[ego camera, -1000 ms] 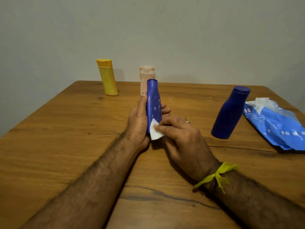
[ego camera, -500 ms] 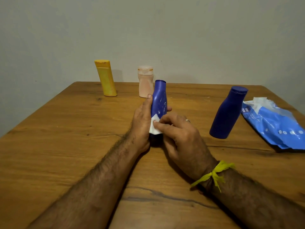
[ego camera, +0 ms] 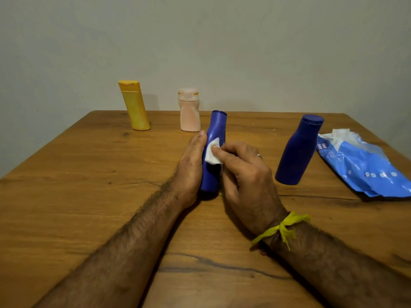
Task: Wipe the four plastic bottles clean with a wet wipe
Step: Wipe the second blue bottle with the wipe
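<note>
Blue bottle (ego camera: 214,138), slim, capped: stands near the middle of the wooden surface (ego camera: 77,185), base down, leaning slightly right at the top. Held from its left side by the left hand (ego camera: 191,167), fingers curled round the body with the thumb laid up the near face.

Wet wipe (ego camera: 212,152), white, folded small: pressed against the near face of that bottle, about halfway up. Pinched by the right hand (ego camera: 242,172), fingertips (ego camera: 216,148) on the wipe, remaining fingers curled. A ring shows on one finger; a yellow thread (ego camera: 282,227) is tied at the wrist.

Second blue bottle (ego camera: 299,150), wider and darker: upright to the right of the hands, apart from them.

Wipes packet (ego camera: 364,165), blue and white: lies flat at the far right, just beside the second blue bottle, a white sheet showing at its far end.

Pink bottle (ego camera: 189,113): upright at the far edge, just beyond the held bottle.

Yellow bottle (ego camera: 134,105): upright at the far edge, left of the pink one, well apart.
</note>
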